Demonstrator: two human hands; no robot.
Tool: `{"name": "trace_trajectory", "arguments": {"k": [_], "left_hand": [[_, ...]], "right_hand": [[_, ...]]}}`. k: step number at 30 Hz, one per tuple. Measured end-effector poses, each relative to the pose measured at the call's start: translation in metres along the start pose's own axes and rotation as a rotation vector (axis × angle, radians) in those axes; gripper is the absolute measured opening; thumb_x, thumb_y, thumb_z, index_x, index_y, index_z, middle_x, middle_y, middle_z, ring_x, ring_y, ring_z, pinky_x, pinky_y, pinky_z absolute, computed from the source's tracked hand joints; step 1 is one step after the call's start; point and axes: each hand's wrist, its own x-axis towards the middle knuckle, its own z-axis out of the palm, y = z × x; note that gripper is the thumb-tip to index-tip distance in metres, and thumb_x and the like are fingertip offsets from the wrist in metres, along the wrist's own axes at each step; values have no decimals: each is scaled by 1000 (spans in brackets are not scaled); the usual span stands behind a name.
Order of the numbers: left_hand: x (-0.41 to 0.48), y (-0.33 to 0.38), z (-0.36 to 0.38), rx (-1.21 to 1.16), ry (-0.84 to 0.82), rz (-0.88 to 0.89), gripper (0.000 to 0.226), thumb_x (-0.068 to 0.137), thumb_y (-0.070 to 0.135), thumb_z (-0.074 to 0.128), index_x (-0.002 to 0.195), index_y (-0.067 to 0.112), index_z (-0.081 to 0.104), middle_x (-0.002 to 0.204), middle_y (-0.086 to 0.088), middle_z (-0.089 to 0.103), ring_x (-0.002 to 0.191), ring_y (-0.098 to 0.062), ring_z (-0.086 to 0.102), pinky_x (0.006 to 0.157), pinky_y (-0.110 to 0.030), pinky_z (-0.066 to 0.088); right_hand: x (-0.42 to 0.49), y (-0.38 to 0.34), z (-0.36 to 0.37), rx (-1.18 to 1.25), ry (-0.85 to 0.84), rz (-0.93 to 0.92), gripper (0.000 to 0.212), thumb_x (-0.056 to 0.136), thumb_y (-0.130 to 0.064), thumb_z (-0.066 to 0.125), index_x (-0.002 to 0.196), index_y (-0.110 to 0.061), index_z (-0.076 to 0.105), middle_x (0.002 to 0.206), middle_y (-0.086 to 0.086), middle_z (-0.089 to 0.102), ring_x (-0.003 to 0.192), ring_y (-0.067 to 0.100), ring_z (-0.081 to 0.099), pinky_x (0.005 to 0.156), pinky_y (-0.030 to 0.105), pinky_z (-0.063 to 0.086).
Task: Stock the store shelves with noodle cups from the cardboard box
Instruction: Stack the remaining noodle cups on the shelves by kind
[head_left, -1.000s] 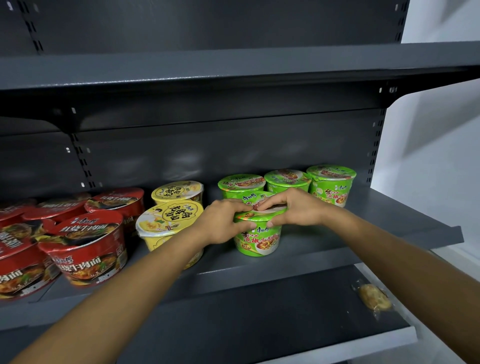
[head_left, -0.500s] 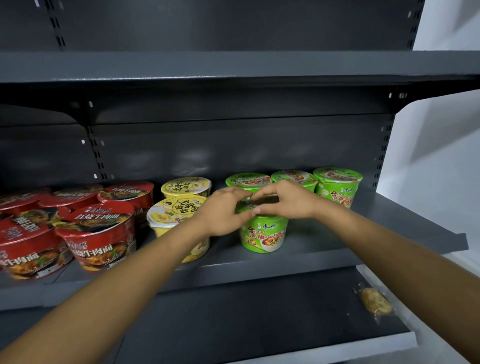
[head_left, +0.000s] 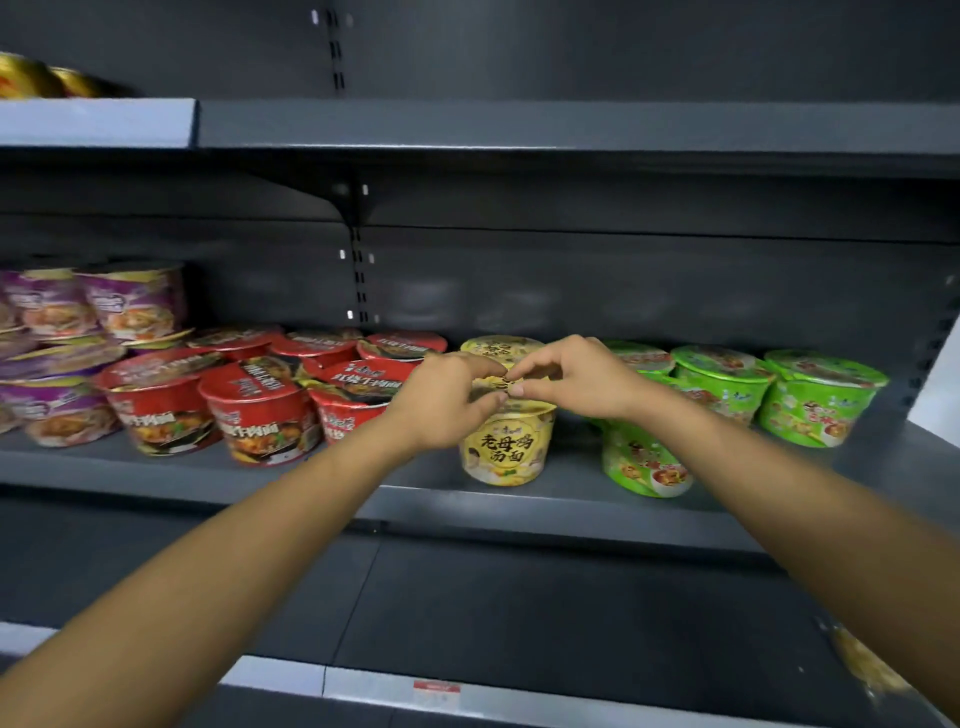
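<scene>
- Nearest: lower shelf (head_left: 519, 597); blurred yellowish packet (head_left: 862, 660) at its right front corner.
- Cardboard box: not in view.
- Left hand (head_left: 447, 400) and right hand (head_left: 582, 384): fingers curled, tips meeting over the lid of the front yellow cup (head_left: 506, 447). Looks like a pinch on the lid rim from both sides; exact contact hard to read.
- Front yellow cup: near the front edge of the middle shelf (head_left: 571, 512), about mid-length, upright, long axis vertical, label facing out.
- Key relation: cup straight below the fingertips, left hand on its left side, right hand on its right, equally near. Judgement: next nudge or twist likely from the top rim, so keep the axis vertical; little tipping margin this close to the front edge.
- Neighbours: front green cup (head_left: 644, 462) near on the right, red cups (head_left: 260, 410) on the left.
- Further back: rear yellow cup (head_left: 498, 345) directly behind, more green cups (head_left: 722, 379) toward the back right corner, purple cups (head_left: 130, 306) stacked at the far left.
- Farthest: upper shelf (head_left: 519, 124), gold-coloured items (head_left: 31, 78) at its left end.
</scene>
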Motion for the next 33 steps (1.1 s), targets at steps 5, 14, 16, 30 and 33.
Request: {"name": "trace_trajectory", "arguments": {"k": [5, 14, 16, 30, 33], "left_hand": [[-53, -42, -39, 18, 14, -46, 40, 84, 37, 52, 115, 18, 67, 107, -3, 71, 99, -21, 64, 82, -33, 49], [-182, -133, -103, 65, -5, -254, 34, 91, 27, 60, 123, 15, 63, 122, -3, 66, 112, -21, 60, 88, -23, 40], [-211, -153, -114, 85, -29, -295, 36, 92, 29, 59, 125, 15, 61, 126, -2, 63, 114, -21, 58, 91, -23, 38], [-347, -285, -126, 134, -211, -668, 35, 92, 38, 55, 121, 20, 64, 126, 4, 63, 118, -18, 56, 100, -32, 42], [-364, -312, -122, 139, -259, -753, 36, 92, 38, 55, 122, 20, 63, 127, 4, 62, 119, -19, 55, 101, -33, 42]], "right_hand": [[22, -61, 38, 0, -31, -72, 21, 83, -34, 70, 102, -25, 74, 91, -16, 68, 87, -4, 59, 81, 8, 42], [52, -184, 146, 142, -205, -163, 19, 83, -28, 71, 101, -23, 74, 95, -15, 69, 89, -3, 60, 84, 17, 43], [56, -206, 174, 163, -258, -161, 24, 83, -30, 71, 105, -21, 73, 104, -11, 69, 97, 1, 60, 91, 19, 44], [102, -304, 339, 140, -634, -229, 22, 85, -33, 68, 104, -23, 72, 103, -8, 70, 97, 4, 59, 91, 23, 45], [120, -315, 371, 135, -726, -266, 21, 86, -33, 67, 105, -24, 72, 103, -10, 70, 97, 3, 59, 91, 22, 45]]}}
